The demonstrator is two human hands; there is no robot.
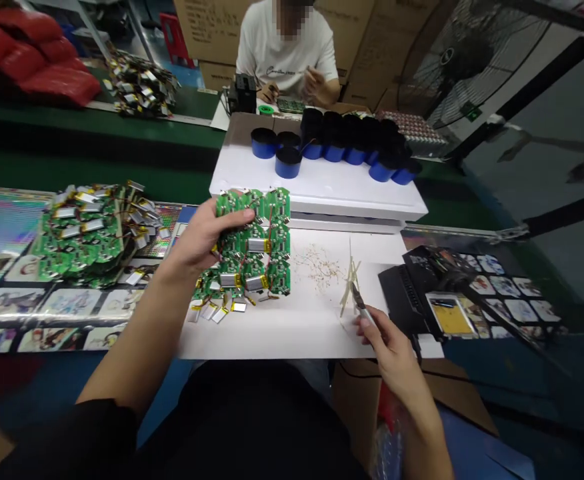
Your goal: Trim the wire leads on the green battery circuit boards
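Right now the left hand [205,235] is gripping a bunch of green circuit boards [252,257] wired to small silver batteries [256,245], resting on a white sheet [272,337]. Over by the clippings [319,267], the right hand [389,350] pinches small snips [358,300], tips right beside pale strips [351,280].

Electronics assembly workshop, heaped green circuit boards [277,220] (silver battery cells [256,245] wired on), cardboard cartons [207,27] behind

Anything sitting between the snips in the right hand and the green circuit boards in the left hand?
Nothing solid. From the snips in the right hand to the green circuit boards in the left hand, the white sheet carries only pale strips beside the snips and fine clippings, both apparently loose.
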